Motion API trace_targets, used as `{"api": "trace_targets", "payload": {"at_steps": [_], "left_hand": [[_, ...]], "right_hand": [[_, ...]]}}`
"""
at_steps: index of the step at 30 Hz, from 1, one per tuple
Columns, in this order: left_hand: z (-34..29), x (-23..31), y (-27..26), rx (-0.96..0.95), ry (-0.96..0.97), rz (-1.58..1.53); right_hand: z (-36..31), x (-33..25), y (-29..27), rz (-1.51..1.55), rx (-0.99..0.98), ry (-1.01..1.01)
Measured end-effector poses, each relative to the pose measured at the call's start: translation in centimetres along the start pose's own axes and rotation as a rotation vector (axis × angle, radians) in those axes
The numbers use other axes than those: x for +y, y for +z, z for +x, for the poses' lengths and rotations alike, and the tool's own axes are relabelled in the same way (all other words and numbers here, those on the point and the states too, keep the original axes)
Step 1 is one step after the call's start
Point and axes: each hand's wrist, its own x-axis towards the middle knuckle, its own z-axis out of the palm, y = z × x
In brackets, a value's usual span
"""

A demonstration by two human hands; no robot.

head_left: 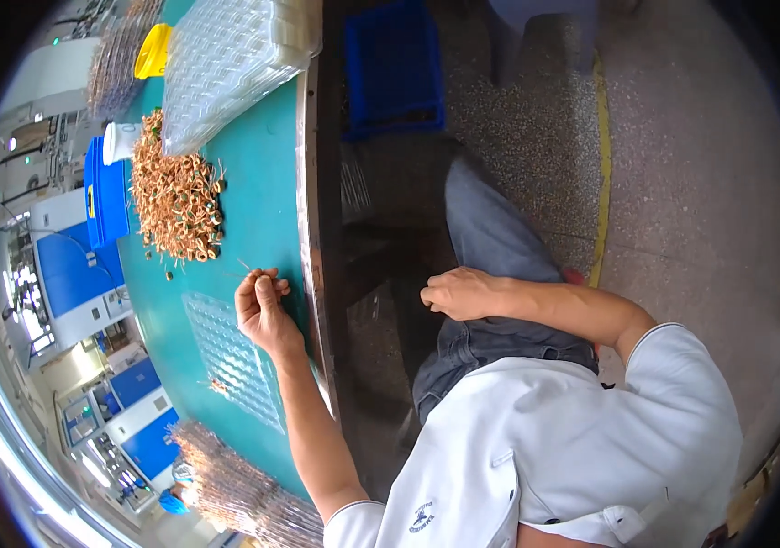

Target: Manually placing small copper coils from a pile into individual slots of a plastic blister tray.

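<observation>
At the edge of the green table, my left hand [267,310] is closed in a pinch. Thin wire ends stick out past its fingertips, so it seems to grip a small copper coil, mostly hidden by the fingers. Beside that hand lies a clear plastic tray [239,347] with rows of cells; a few copper coils [218,385] sit at its far side. Farther up the table is a heaped pile of copper coils [175,196] with wire leads. My right hand [458,293] rests over my thigh, off the table, with its fingers curled; whatever they may hold is hidden.
A stack of clear empty trays [226,73] leans over the table's upper end, near a yellow container [153,51], a white cup [121,142] and a blue bin [107,194]. Stacked filled trays [244,489] stand at the lower end. A blue crate [395,68] is on the floor.
</observation>
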Motion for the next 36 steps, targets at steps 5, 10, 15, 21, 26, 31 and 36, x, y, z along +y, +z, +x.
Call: {"api": "trace_targets", "payload": {"at_steps": [5, 10, 15, 21, 26, 31, 36], "left_hand": [[0.1, 1.2, 1.8, 0.028, 0.015, 0.109], [-0.8, 1.0, 2.1, 0.067, -0.006, 0.268], [-0.9, 1.1, 3.0, 0.012, 0.019, 0.299], [-0.1, 1.2, 3.5, 0.026, 0.089, 0.287], [0.0, 1.0, 1.3, 0.069, 0.094, 0.300], [0.2, 1.1, 2.7, 0.032, 0.072, 0.090], [-0.6, 1.8, -0.1, 0.064, 0.313, 0.171]], "right_hand": [[-1.7, 0.8, -1.8, -0.085, -0.021, -0.021], [-2.6, 2.1, -4.2, 0.023, 0.023, 0.057], [-2.9, 3.2, -4.4, 0.045, 0.080, 0.102], [-3.2, 3.0, -5.4, 0.094, 0.222, 0.105], [-2.6, 2.0, -4.8, 0.132, 0.276, 0.014], [-2.1, -0.1, -4.1, 0.080, 0.314, 0.006], [1.0, -7.6, -3.0, 0.113, 0.262, -0.080]]}}
